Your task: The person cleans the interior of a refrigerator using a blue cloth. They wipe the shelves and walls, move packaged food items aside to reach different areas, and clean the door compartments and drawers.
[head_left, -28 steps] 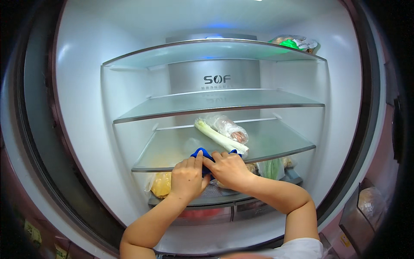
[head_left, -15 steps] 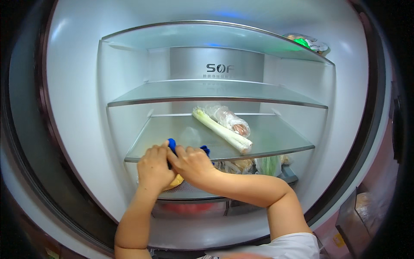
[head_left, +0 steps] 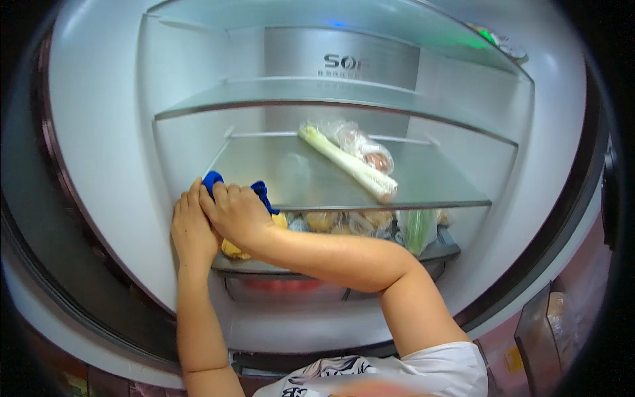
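A bright blue cloth point(head_left: 262, 196) is bunched over the front left corner of a glass fridge shelf point(head_left: 264, 172). My right hand point(head_left: 239, 213) grips it from above, fingers curled over the shelf's front edge. Close against it, my left hand point(head_left: 196, 228) is closed on the cloth's left end, beside the white side wall. Some of the fingertips and part of the cloth are hidden. On the same shelf, farther back to the right, lie a trimmed leek point(head_left: 350, 165) and a clear plastic bag point(head_left: 370, 151) with something brownish in it.
Two more glass shelves point(head_left: 331, 92) sit above. Below are a yellow item point(head_left: 235, 249), bagged food point(head_left: 324, 220) and bagged green vegetables point(head_left: 418, 228). Lower still is a drawer point(head_left: 284, 288) with something red inside. A door bin point(head_left: 539, 331) stands at the right.
Both hands and the blue cloth have slid left along the shelf's front edge to its left corner. The view has tilted, so the shelves appear higher.
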Demonstrator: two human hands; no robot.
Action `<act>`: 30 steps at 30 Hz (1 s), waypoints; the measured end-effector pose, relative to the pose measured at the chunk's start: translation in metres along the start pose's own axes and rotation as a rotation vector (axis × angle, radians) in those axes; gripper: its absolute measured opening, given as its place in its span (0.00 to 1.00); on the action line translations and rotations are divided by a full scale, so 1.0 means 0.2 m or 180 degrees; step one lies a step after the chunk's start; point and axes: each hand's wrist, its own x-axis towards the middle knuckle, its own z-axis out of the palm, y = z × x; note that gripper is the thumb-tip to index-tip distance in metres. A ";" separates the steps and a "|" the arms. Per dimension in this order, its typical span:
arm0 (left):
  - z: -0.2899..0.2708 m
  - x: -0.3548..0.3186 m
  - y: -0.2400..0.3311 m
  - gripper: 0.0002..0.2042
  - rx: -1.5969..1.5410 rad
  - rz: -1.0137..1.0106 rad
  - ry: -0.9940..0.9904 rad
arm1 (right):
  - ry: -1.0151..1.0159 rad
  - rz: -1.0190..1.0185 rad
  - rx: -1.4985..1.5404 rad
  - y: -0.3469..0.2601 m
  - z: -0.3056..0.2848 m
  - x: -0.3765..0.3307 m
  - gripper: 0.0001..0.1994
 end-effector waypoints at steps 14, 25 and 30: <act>0.01 0.00 0.18 0.28 0.0261 0.0386 -0.0194 | 0.0080 0.0091 0.0546 0.18 -0.07 -0.18 0.23; 0.17 0.00 0.56 0.34 -0.0525 0.1053 -0.0323 | 0.0080 0.0489 0.0234 0.48 -0.30 -0.52 0.22; 0.21 0.00 0.72 0.36 -0.0722 0.1117 -0.0486 | -0.0272 0.0542 0.0056 0.60 -0.43 -0.63 0.22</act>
